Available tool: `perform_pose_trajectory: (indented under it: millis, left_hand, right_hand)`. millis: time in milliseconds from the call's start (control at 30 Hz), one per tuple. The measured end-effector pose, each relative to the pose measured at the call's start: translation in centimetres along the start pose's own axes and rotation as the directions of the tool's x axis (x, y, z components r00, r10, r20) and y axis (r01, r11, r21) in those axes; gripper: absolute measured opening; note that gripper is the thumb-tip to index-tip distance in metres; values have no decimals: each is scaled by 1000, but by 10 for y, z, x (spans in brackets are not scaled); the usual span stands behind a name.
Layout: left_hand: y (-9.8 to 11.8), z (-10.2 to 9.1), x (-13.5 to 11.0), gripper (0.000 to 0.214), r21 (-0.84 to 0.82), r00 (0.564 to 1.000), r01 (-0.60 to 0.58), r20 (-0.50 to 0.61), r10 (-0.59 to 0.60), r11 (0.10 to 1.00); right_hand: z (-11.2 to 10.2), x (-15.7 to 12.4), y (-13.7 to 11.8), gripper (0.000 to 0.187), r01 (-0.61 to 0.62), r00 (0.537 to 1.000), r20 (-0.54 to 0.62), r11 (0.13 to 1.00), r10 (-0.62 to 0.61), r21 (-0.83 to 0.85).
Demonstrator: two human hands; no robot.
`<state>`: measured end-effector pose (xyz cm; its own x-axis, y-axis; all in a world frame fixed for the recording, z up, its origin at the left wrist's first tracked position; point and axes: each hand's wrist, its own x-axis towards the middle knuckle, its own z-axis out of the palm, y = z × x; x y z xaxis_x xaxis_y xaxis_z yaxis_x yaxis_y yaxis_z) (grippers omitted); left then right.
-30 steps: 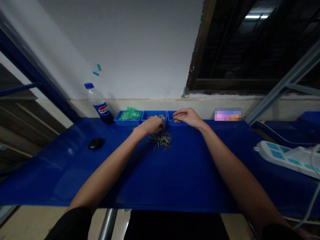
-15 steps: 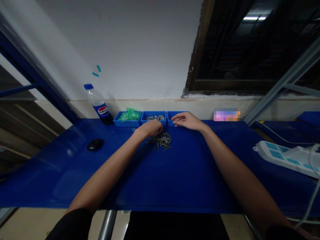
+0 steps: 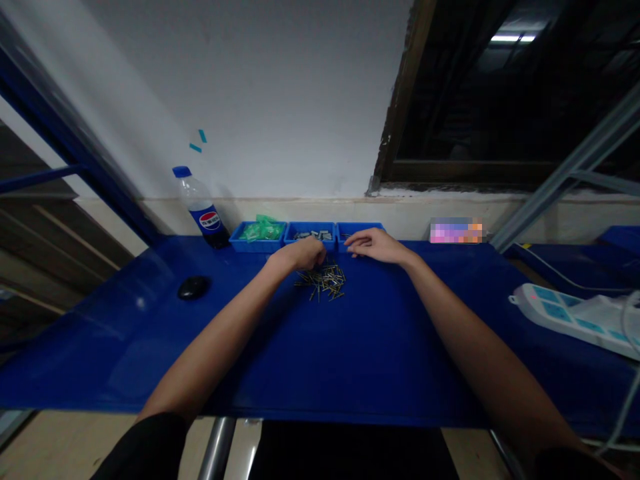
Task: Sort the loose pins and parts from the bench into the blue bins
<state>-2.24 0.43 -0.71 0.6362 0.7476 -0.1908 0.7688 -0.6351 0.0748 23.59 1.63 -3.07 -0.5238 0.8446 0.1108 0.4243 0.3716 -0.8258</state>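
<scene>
A loose pile of thin metal pins or screws (image 3: 327,281) lies on the blue table; their exact kind is too small to tell. My left hand (image 3: 304,253) is at the pile's far left edge, its fingers curled together and pointing down. Whatever they pinch is hidden. Just in front of the right blue bin (image 3: 370,227), my right hand (image 3: 379,246) hovers with its fingers loosely stretched and the thumb apart. It covers part of that bin. The middle blue bin (image 3: 296,244), behind my left hand, contains small silvery metal pieces (image 3: 320,235).
The left blue bin (image 3: 250,247) holds green plastic packets (image 3: 265,231). Beside it stands a cola bottle (image 3: 203,210), with a black computer mouse (image 3: 193,288) nearer. A blurred pink-orange box (image 3: 456,231) is by the wall. A white power strip (image 3: 575,319) with cables lies at right.
The view has shifted slightly, so the bins and bottle appear a little further right. My right fingertips have drawn slightly closer together; my left hand remains at the pile.
</scene>
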Motion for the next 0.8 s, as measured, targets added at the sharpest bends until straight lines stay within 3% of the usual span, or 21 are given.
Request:
perform_pose_trajectory:
  millis: [433,700,800]
  left_hand:
    - [3,-10,-9,33,-26,997,66,44,-65,997]
    - [-2,-15,-10,37,-236,985,-123,-144,91,964]
    - [0,-13,-8,34,-203,991,-95,-115,72,975]
  right_hand:
    - [-1,0,-1,26,-40,999,-13,999,40,25]
    - [0,-1,0,29,-53,998,42,998,51,44]
    - [0,-1,3,32,-60,995,79,998,58,21]
